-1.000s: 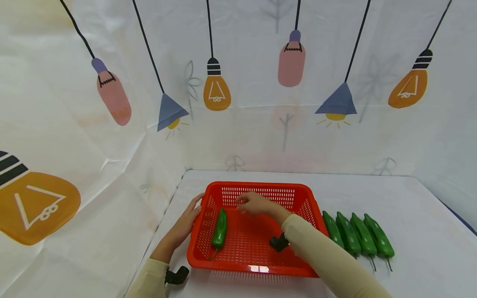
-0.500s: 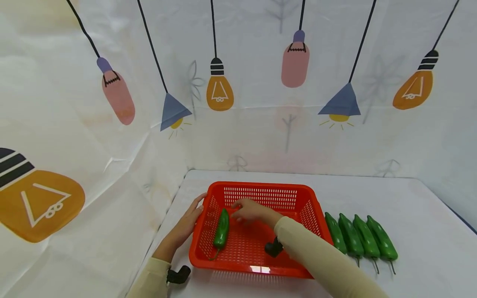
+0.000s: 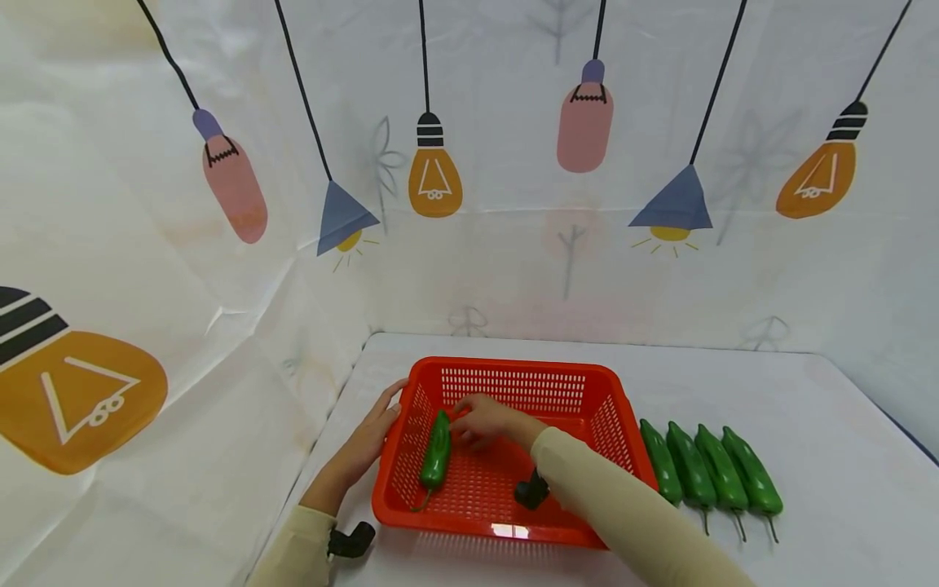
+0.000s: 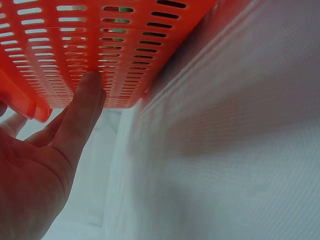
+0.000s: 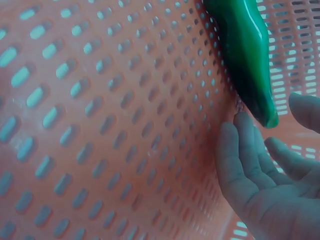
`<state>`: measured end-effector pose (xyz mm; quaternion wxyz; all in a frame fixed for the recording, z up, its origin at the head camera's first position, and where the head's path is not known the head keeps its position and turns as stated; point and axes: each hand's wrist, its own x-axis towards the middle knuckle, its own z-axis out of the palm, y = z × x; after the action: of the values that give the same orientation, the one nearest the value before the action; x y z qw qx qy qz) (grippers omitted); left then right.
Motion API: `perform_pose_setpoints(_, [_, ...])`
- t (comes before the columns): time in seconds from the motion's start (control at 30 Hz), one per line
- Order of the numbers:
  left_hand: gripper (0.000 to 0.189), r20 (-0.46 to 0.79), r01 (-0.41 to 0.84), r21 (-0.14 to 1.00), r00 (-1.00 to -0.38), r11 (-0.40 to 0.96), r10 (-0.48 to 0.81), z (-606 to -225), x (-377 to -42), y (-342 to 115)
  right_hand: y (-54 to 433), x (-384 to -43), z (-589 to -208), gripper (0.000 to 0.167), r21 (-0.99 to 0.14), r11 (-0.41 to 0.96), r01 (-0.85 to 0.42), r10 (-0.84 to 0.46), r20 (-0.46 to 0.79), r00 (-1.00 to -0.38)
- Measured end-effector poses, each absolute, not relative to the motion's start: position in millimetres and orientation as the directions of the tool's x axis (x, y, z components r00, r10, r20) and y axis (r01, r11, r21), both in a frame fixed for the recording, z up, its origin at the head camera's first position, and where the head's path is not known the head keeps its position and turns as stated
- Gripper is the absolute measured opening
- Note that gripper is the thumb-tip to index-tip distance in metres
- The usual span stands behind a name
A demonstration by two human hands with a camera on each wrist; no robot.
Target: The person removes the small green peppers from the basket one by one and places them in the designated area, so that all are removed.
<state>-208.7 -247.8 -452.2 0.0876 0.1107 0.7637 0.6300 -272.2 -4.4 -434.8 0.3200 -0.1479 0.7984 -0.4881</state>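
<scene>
A glossy green chili pepper (image 3: 436, 458) lies lengthwise along the left side of a red perforated plastic basket (image 3: 433, 521), stem toward the front. Just right of its far tip is my right hand (image 3: 490, 422), reaching down into the basket. In the right wrist view, the fingers of that right hand (image 5: 270, 185) are slightly bent and spread below the pepper's tip (image 5: 270, 116), with nothing in their grasp. My left hand (image 3: 363, 444) rests against the basket's left side. The left wrist view shows its extended fingers (image 4: 82, 112) at the slotted outer wall (image 4: 125, 60).
Several more green chili peppers (image 3: 722, 471) lie side by side on the white tabletop (image 3: 829, 456), right of the basket. A white cloth (image 3: 506, 277) printed with lamps and bulbs hangs behind and to the left. Black wrist cameras (image 3: 352, 540) sit on both wrists.
My right hand has moved left and slightly lower inside the basket, toward the pepper's tip. The left hand stays at the basket's side. The head view has shifted slightly.
</scene>
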Motion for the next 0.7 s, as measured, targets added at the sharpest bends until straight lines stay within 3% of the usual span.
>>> perform_pose_setpoints(0.7, [0.050, -0.021, 0.031, 0.979, -0.968, 0.202, 0.252, -452, -209, -247, -20, -271, -446, 0.039, -0.888, 0.451, 0.088, -0.544, -0.352, -0.762])
